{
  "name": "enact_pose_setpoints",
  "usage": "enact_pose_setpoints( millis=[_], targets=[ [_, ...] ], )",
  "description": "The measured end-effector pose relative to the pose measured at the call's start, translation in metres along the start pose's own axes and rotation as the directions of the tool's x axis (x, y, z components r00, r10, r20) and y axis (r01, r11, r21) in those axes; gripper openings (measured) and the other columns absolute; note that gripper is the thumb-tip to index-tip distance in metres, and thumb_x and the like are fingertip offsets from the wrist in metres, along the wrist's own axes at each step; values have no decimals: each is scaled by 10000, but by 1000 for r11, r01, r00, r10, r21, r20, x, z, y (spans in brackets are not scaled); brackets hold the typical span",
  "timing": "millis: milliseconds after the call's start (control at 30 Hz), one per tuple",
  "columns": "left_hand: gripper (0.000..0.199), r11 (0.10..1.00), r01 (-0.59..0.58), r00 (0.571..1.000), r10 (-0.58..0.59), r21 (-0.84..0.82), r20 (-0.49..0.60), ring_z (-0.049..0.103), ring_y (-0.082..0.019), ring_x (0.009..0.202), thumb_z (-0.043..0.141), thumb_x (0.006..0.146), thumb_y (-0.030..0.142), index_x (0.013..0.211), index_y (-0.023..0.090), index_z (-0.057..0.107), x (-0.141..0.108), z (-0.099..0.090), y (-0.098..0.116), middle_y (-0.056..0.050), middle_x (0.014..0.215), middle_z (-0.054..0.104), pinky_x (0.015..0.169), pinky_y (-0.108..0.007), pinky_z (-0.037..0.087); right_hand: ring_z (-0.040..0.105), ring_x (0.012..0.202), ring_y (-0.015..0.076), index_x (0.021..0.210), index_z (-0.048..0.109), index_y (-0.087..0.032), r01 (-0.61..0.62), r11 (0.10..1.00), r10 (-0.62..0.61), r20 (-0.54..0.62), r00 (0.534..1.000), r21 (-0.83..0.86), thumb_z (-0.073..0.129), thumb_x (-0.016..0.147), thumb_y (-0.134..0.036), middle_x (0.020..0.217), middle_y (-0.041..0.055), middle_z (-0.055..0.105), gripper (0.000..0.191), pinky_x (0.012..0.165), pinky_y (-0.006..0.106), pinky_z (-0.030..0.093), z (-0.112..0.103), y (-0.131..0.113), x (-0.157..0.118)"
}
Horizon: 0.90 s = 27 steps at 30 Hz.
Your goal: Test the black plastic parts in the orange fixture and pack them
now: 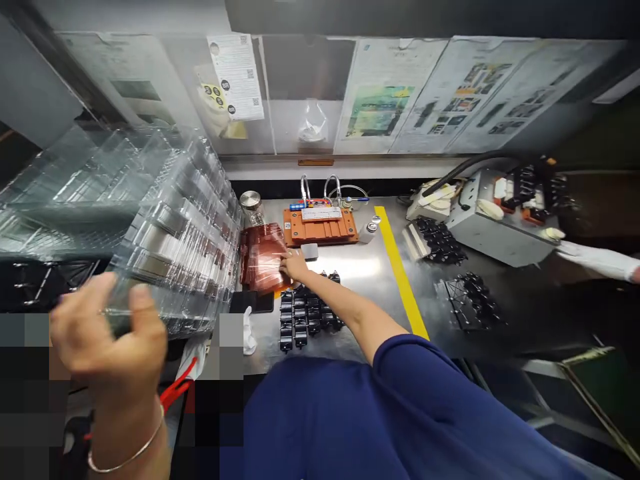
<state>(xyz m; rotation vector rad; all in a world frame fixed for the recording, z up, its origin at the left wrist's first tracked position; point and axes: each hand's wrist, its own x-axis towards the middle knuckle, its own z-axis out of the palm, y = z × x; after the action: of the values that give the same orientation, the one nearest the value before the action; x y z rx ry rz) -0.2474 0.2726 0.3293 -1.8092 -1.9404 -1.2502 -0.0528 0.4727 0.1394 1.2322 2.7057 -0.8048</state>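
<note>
My right hand [295, 266] reaches across the metal bench, its fingers closed at the right edge of a pile of shiny, copper-coloured film sheets [264, 257]. Just in front of that wrist, several black ribbed plastic parts [300, 317] lie in rows. My left hand [110, 327] is raised at the lower left, slightly blurred, thumb apart from the curled fingers. It appears to hold nothing. Behind it rises a tall stack of clear plastic trays [170, 233]. A small grey block [309, 252] sits beside my right fingertips.
An orange fixture [320, 227] with hoses stands at the back, between a glass jar [251, 205] and a small bottle [370, 228]. Yellow tape [400, 270] crosses the bench. Rightward are more black parts [475, 300], a grey machine box [500, 220] and another person's white-gloved hand [595, 259].
</note>
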Motion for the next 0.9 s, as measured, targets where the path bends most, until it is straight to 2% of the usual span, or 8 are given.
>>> enact_pose_setpoints(
  millis=[133,267,367,500,567,667,800,900],
  targets=[
    [458,987,-151,915,121,48,386,599,-351,1097,608,777,418,1158,165,624,-17,84,7,-167,1187,655,970,-534,431,580,1058,212,926,718,-179,98,993,-99,14,995,72,620,869,-324,1095,74,688,184,889,305,415,-19,-21,-45],
    [311,995,61,508,38,-80,861,681,-269,792,494,795,461,841,214,678,-34,139,14,-94,841,739,802,-387,511,616,763,136,847,705,-137,85,919,-106,34,994,384,751,744,-285,776,4,698,187,665,199,417,-38,4,-120],
    [363,946,249,261,142,-209,955,674,-247,756,501,761,552,727,233,671,-44,172,43,-45,755,726,742,-334,529,621,677,96,1023,674,-110,-45,644,-41,94,995,764,667,798,-156,741,-14,686,230,633,176,447,-38,45,-190],
    [432,871,416,115,236,-263,965,690,-284,805,639,619,629,766,226,694,-67,226,121,-49,786,732,741,-379,558,616,531,72,1126,652,-136,-263,184,214,222,951,947,564,850,-106,666,-34,677,291,567,183,497,-17,108,-294],
    [525,851,458,95,240,-256,966,698,-291,847,678,577,631,890,210,684,-84,252,166,-75,880,739,730,-386,571,601,496,66,1069,682,-143,-319,13,458,278,844,948,607,824,-95,625,-42,669,260,543,172,495,-1,142,-356],
    [610,835,496,138,194,-237,971,702,-286,885,686,576,633,995,192,632,-105,286,225,-105,963,730,728,-385,586,567,444,71,910,703,-97,-335,-174,740,347,576,926,631,813,-81,539,-34,626,122,496,172,471,29,191,-461],
    [656,855,488,151,120,-179,981,710,-308,833,729,458,664,909,198,630,-126,320,287,-100,883,736,683,-400,602,613,627,96,936,645,-107,-263,-374,891,423,162,889,582,915,-251,786,20,660,159,598,234,530,74,245,-581],
    [684,893,417,154,114,-169,982,708,-321,842,719,429,700,890,202,639,-140,335,322,-107,882,742,696,-408,600,628,843,140,1113,584,-144,-159,-439,898,436,-53,885,543,940,-335,1049,59,626,260,722,309,558,92,283,-621]
  ],
)
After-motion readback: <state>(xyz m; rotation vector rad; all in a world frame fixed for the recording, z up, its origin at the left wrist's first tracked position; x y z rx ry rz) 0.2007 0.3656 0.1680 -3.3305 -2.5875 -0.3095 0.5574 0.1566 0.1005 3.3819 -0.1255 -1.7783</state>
